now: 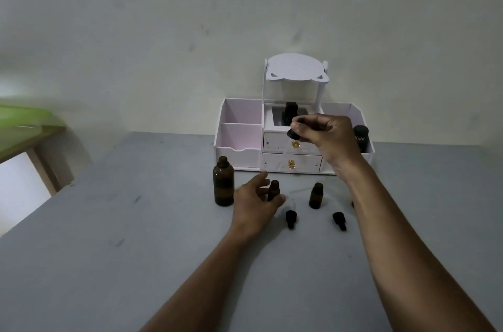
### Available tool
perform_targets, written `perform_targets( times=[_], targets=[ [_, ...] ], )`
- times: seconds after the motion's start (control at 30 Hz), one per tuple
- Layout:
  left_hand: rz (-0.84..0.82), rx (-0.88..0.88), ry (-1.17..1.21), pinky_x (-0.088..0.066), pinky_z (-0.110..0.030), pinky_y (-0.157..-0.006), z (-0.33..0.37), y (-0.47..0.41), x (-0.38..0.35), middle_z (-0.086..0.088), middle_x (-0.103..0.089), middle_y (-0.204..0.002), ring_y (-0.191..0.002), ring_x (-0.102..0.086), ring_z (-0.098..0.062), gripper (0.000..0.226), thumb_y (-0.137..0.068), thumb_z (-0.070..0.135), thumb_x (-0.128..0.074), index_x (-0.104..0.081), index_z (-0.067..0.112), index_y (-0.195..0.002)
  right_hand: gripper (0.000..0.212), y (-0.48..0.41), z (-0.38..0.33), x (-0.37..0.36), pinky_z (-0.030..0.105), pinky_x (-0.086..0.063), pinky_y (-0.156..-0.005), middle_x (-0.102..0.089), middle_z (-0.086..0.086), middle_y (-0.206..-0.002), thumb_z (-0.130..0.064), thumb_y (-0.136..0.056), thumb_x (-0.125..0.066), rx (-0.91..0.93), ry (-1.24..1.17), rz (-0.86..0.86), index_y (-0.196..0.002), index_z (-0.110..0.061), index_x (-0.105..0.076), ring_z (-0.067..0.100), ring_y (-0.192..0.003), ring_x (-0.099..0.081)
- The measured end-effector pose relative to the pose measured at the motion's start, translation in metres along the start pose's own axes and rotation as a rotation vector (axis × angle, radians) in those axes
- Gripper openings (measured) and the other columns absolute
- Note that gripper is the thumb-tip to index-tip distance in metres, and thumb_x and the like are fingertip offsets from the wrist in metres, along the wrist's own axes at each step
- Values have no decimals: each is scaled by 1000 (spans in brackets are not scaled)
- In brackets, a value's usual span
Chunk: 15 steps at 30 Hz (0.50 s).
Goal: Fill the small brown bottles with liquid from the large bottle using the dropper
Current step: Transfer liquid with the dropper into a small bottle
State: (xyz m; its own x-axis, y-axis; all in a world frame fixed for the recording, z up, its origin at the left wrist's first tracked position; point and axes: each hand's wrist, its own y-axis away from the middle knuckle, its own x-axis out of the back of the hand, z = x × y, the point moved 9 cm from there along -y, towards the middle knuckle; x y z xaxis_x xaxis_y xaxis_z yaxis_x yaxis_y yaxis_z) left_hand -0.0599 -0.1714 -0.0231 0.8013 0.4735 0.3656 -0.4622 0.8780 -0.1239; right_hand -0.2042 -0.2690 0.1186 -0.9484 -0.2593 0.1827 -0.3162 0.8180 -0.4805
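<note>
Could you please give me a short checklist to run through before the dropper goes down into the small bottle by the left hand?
1. Dropper held firmly: ok. The right hand pinches the dropper by its black bulb, raised above the table.
2. Target bottle steadied: ok. The left hand wraps the small brown bottle.
3. Target bottle open: ok. Its neck shows no cap.
4. Dropper loaded with liquid: cannot tell. The glass tube is too faint to read.
5. Tip lined up over the neck: not ok. The bulb sits to the right of the bottle.
6. Large bottle safe from knocks: ok. It stands upright left of the hand.
</note>
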Motion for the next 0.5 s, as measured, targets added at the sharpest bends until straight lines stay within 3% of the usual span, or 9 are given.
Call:
perform_targets(
  times=[0.13,0.27,0.5],
  targets=[
    [-7,-15,-27,-45,-22,-98,-3,0,-1,-3,-64,-138,-119,-62,-13,64,-86,22,-79,-54,17,-144,17,-1,10,-4,48,-61,-84,-78,4,-90,-16,-80,-81,-29,-3,-20,-96,-14,-79,33,-86,-75],
    [-4,-30,-17,-45,-20,-99,-1,0,1,-1,-68,-131,-109,-62,-6,52,-87,16,-77,-61,16,-137,14,-1,13,-7,48,-61,-85,-78,7,-89,-14,-80,-81,-48,-31,-27,-93,-15,-79,29,-87,-75],
    [9,-52,-33,-42,-13,-97,0,0,4,-1,-70,-128,-110,-64,-5,46,-89,11,-75,-64,13,-133,16,2,15,-16,41,-62,-85,-78,6,-88,-16,-81,-81,-35,56,-77,-96,-12,-79,29,-85,-75]
  ],
)
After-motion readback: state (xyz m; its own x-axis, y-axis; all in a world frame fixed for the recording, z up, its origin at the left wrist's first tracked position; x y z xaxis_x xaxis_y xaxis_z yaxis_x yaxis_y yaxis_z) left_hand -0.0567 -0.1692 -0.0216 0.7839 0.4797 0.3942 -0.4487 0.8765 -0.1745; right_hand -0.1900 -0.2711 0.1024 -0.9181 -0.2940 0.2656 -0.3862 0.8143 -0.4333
